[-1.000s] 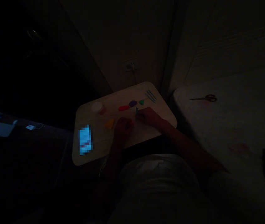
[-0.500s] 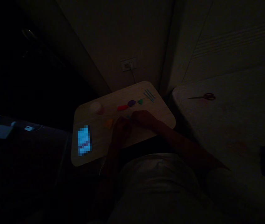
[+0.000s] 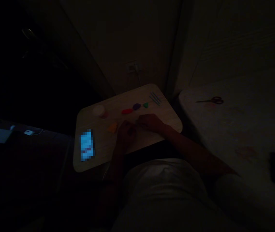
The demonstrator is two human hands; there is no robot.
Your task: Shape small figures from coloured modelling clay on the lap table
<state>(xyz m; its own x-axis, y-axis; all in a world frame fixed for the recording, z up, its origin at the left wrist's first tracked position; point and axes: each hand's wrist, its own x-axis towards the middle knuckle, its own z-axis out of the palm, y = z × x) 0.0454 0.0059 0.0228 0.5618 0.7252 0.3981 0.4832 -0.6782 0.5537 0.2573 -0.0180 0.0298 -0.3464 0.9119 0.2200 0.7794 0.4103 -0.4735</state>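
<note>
Right hand point(image 3: 149, 122) has moved closer to left hand point(image 3: 127, 130), too dark to tell if their fingers pinch anything, and one sideways bump could squash the orange lump point(image 3: 113, 127) beside left hand on the bench point(image 3: 103, 149).

The room around you is very dark. Under your hands point(image 3: 127, 131) point(image 3: 150, 122) is a pale wooden desk point(image 3: 89, 117) with round corners. Past them, a wall point(image 3: 127, 38) has a socket point(image 3: 131, 66). Right of them lies a pale sheet point(image 3: 224, 132); left, dim floor point(image 3: 40, 158).
</note>
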